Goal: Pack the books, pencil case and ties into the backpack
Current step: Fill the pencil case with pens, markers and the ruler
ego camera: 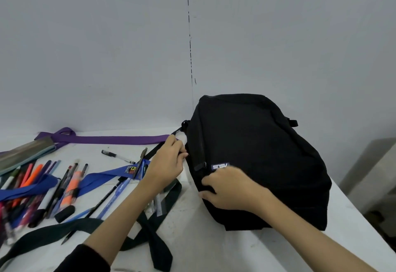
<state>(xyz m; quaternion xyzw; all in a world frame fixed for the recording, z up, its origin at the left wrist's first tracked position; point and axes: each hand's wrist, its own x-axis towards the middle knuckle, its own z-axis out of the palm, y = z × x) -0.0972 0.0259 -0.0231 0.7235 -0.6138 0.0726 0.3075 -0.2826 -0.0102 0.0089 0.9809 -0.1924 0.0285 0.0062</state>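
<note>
While the black backpack (257, 156) is lying flat on the white table (214, 250), the person's right hand (227, 188) is gripping its near left edge, fingers curled into the fabric. The left hand (167, 164) is pinching something small at the bag's left side. Purple (111, 139), blue (100, 177) and dark ties (154, 239) are lying among scattered pens (53, 188) to the left.

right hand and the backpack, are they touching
Touching. The head view shows the right hand lying on the near end of the black backpack, its fingers curled into the fabric beside the white label.
</note>
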